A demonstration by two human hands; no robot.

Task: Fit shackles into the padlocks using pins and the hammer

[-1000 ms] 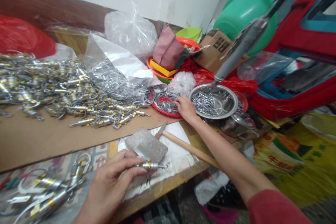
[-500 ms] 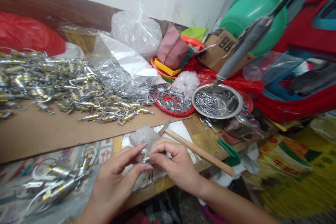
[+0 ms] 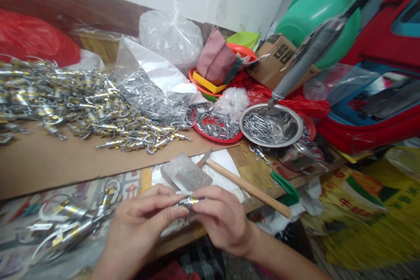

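Note:
Between my two hands is a small silver and yellow metal fitting [image 3: 189,201], partly covered by fingers. My left hand [image 3: 149,214] pinches its left end with thumb and forefinger. The fingers of my right hand [image 3: 226,216] are closed around the right end. Just beyond the fingertips lies a grey metal block [image 3: 186,172] on white paper. A hammer with a wooden handle [image 3: 249,187] rests right of the block. Several larger silver and yellow fittings [image 3: 74,214] lie left of my left hand.
A big heap of similar fittings [image 3: 65,100] covers the cardboard [image 3: 82,157] at back left. A red tray [image 3: 218,139] of small metal parts and a steel bowl [image 3: 292,140] of metal pins stand at the back. A grey tool arm [image 3: 302,61] slants over the bowl.
My right hand has turned and its fingers have wrapped further round the fitting. Both hands have shifted slightly, so more of the grey block shows.

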